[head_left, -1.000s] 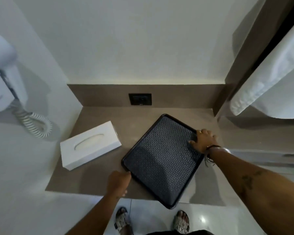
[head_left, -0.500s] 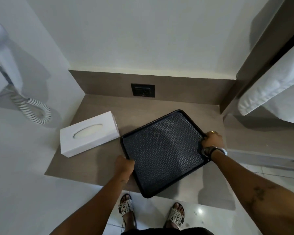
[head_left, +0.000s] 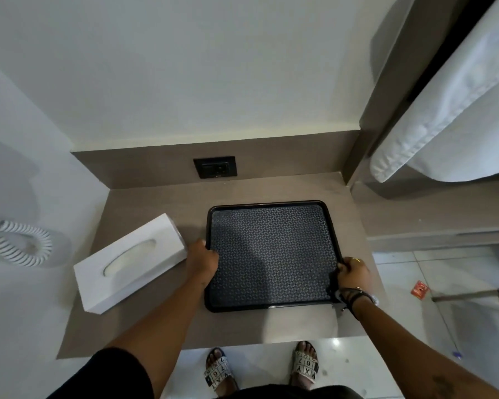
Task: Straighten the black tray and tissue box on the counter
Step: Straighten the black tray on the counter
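Observation:
The black tray point(head_left: 272, 254) with a patterned inner surface lies flat on the brown counter point(head_left: 144, 203), its sides nearly parallel to the back wall. My left hand point(head_left: 203, 259) grips the tray's left rim. My right hand point(head_left: 353, 273) grips the right rim near the front corner. The white tissue box point(head_left: 130, 262) lies at an angle on the counter's left side, its near right corner close to my left hand.
A black wall socket point(head_left: 215, 167) sits in the brown backsplash behind the tray. A white coiled cord point(head_left: 18, 243) hangs on the left wall. White cloth point(head_left: 444, 110) hangs at the upper right. My sandalled feet point(head_left: 260, 370) stand on the tiled floor below the counter's front edge.
Both hands have turned the tray from a diagonal lie overhanging the front edge to square on the counter. The tissue box has not moved.

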### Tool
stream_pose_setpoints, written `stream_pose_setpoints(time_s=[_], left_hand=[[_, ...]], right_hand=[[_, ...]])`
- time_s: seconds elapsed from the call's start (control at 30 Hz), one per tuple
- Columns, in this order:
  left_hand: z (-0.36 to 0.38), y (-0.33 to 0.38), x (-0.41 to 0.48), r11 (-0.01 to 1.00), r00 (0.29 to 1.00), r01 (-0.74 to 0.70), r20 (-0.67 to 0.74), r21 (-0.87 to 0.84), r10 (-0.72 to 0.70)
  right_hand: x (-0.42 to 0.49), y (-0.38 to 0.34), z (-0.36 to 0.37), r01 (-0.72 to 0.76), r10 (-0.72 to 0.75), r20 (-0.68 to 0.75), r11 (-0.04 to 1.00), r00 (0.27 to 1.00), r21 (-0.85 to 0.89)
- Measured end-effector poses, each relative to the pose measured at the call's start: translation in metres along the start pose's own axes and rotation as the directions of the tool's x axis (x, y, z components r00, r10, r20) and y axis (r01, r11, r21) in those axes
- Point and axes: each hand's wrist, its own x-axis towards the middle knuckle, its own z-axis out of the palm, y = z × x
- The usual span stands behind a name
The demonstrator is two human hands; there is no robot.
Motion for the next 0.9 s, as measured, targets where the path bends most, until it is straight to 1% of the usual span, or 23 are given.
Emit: stream_pose_setpoints(time_s=[0.1,0.23,0.33,0.37,0.4,0.47,0.5,0.53,0.57,0.63,0.7,0.73,0.77,0.8,0.87,0.9], left_hand=[[0.002,-0.005,0.001,1.000,1.000,-0.015,-0.013,0.015,0.016],[0.006,-0.013,-0.002,1.000,0.999,0.022,-0.029,0.002,-0.022],[0.011,-0.007,-0.010,0.997,0.997,0.005,-0.074,0.075,0.001],[0.013,-0.004,-0.014,0.993,0.994,-0.015,-0.107,0.121,0.028],[0.015,-0.001,-0.020,0.985,0.985,-0.063,-0.146,0.158,0.086],[0.019,0.001,-0.037,0.944,0.936,-0.238,-0.203,0.229,0.286],[0.022,0.000,-0.048,0.899,0.896,-0.334,-0.202,0.282,0.396],[0.028,-0.004,-0.059,0.849,0.856,-0.415,-0.176,0.326,0.486],[0.035,-0.009,-0.071,0.800,0.823,-0.488,-0.121,0.350,0.555],[0.052,-0.027,-0.095,0.689,0.747,-0.625,0.026,0.367,0.664],[0.068,-0.051,-0.117,0.561,0.649,-0.738,0.168,0.374,0.742],[0.074,-0.063,-0.126,0.507,0.616,-0.769,0.237,0.389,0.751],[0.080,-0.074,-0.133,0.467,0.600,-0.782,0.298,0.414,0.742],[0.083,-0.083,-0.138,0.443,0.602,-0.781,0.342,0.440,0.721],[0.086,-0.093,-0.144,0.465,0.651,-0.747,0.382,0.474,0.656],[0.085,-0.095,-0.143,0.488,0.678,-0.726,0.389,0.485,0.623]], right_hand=[[-0.001,0.004,0.007,0.015,-0.014,-0.009,1.000,1.000,0.018],[0.001,0.007,0.008,0.030,-0.030,0.015,0.999,0.999,0.028],[-0.004,0.007,0.004,0.038,-0.038,0.011,0.999,0.999,0.020],[-0.008,0.007,0.003,0.037,-0.037,-0.003,0.999,0.999,0.004],[-0.014,0.007,0.001,0.037,-0.038,-0.029,0.999,0.999,-0.031],[-0.031,0.010,0.001,0.077,-0.094,-0.114,0.987,0.989,-0.142],[-0.042,0.013,0.002,0.134,-0.165,-0.142,0.970,0.976,-0.200],[-0.054,0.016,0.003,0.215,-0.255,-0.139,0.943,0.957,-0.253],[-0.065,0.020,0.005,0.307,-0.350,-0.096,0.901,0.932,-0.307],[-0.084,0.033,0.013,0.488,-0.506,0.072,0.772,0.860,-0.407],[-0.097,0.043,0.022,0.596,-0.564,0.217,0.676,0.797,-0.433],[-0.101,0.047,0.026,0.627,-0.576,0.260,0.647,0.775,-0.434],[-0.104,0.049,0.031,0.653,-0.586,0.297,0.620,0.754,-0.434],[-0.106,0.050,0.034,0.678,-0.594,0.333,0.590,0.732,-0.438],[-0.108,0.050,0.039,0.711,-0.594,0.394,0.544,0.701,-0.446],[-0.108,0.049,0.041,0.714,-0.584,0.412,0.538,0.699,-0.448]])
